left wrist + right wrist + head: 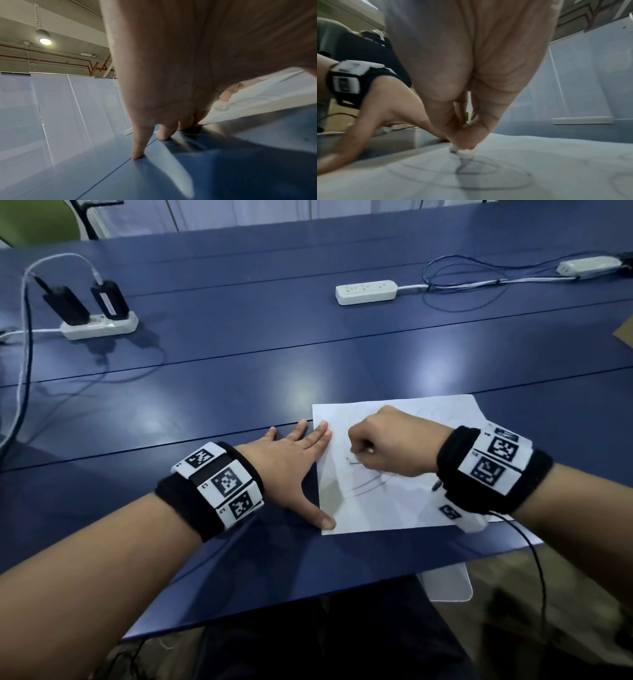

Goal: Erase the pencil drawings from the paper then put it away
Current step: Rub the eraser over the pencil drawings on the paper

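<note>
A white sheet of paper with faint pencil lines lies on the blue table near its front edge. My left hand lies flat with the fingers spread; its thumb and two fingertips press on the sheet's left edge. My right hand is curled over the middle of the sheet and pinches a small white eraser, whose tip touches the pencil lines. In the left wrist view the fingertips rest on the tabletop beside the paper. The left hand also shows in the right wrist view.
Power strips lie at the back: one at the left with two black adapters, one at centre, one at far right, with cables between them. A slim dark object lies on the paper by my right wrist.
</note>
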`<action>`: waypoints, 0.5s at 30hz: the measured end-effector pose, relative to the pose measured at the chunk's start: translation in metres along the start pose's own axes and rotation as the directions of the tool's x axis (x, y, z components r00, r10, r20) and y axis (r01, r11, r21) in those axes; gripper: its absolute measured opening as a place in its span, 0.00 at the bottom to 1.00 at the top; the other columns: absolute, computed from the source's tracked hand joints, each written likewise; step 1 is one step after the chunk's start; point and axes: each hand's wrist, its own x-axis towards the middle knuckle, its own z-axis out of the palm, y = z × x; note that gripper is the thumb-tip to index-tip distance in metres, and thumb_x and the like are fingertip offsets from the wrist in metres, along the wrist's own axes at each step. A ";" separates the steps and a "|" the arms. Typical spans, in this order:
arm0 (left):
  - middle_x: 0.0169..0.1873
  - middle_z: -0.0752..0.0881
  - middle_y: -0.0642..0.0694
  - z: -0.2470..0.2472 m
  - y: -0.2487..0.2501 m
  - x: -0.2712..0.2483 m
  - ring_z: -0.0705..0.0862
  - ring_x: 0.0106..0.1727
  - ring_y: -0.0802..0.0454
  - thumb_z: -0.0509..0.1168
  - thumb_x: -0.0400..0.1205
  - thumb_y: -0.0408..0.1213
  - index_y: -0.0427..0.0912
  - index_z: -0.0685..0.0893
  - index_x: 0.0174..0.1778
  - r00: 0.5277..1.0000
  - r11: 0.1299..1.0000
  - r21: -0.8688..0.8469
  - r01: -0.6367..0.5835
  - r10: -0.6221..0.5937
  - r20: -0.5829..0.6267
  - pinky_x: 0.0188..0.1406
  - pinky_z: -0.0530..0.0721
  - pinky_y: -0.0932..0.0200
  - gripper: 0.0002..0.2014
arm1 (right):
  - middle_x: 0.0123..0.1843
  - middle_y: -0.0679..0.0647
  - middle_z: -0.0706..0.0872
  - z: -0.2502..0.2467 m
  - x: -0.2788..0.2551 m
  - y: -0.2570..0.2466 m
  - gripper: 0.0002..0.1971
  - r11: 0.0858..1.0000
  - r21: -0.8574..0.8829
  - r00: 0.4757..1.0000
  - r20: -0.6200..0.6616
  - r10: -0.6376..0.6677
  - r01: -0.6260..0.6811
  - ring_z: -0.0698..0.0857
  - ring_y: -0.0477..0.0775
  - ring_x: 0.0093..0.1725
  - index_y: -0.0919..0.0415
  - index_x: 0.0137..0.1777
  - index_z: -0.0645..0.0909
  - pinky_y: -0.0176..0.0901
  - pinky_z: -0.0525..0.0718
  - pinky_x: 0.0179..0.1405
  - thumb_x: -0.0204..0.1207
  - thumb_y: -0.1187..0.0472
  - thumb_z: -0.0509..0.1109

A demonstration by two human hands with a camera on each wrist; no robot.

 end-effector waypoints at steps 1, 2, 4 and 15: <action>0.83 0.28 0.56 0.000 0.000 0.000 0.30 0.84 0.52 0.62 0.56 0.84 0.47 0.30 0.84 1.000 1.000 0.001 0.002 -0.002 -0.002 0.82 0.43 0.31 0.73 | 0.29 0.45 0.80 0.000 -0.005 -0.006 0.09 1.000 0.013 0.999 0.034 -0.025 0.025 0.76 0.49 0.32 0.50 0.32 0.74 0.40 0.75 0.37 0.70 0.63 0.65; 0.83 0.28 0.56 0.001 0.000 0.000 0.30 0.84 0.52 0.62 0.56 0.84 0.47 0.30 0.84 1.000 1.000 0.004 0.003 -0.003 -0.004 0.82 0.43 0.31 0.73 | 0.27 0.44 0.77 0.001 -0.011 -0.015 0.08 0.997 0.038 0.993 0.090 -0.073 0.070 0.74 0.45 0.28 0.50 0.32 0.75 0.36 0.73 0.34 0.70 0.63 0.66; 0.82 0.28 0.56 0.001 0.000 0.000 0.29 0.84 0.52 0.62 0.56 0.84 0.47 0.29 0.84 1.000 1.000 0.009 0.005 -0.005 -0.002 0.83 0.42 0.32 0.73 | 0.26 0.42 0.74 0.006 -0.022 -0.030 0.07 0.987 0.084 0.970 0.190 -0.151 0.137 0.72 0.40 0.25 0.50 0.34 0.77 0.33 0.70 0.31 0.71 0.62 0.67; 0.82 0.28 0.56 0.002 -0.002 0.002 0.28 0.83 0.53 0.61 0.55 0.85 0.48 0.29 0.84 1.000 1.000 0.000 0.001 -0.001 -0.006 0.83 0.42 0.31 0.73 | 0.29 0.42 0.78 0.004 -0.023 -0.027 0.06 0.989 0.105 0.975 0.186 -0.120 0.102 0.74 0.42 0.28 0.50 0.35 0.78 0.35 0.71 0.33 0.71 0.62 0.66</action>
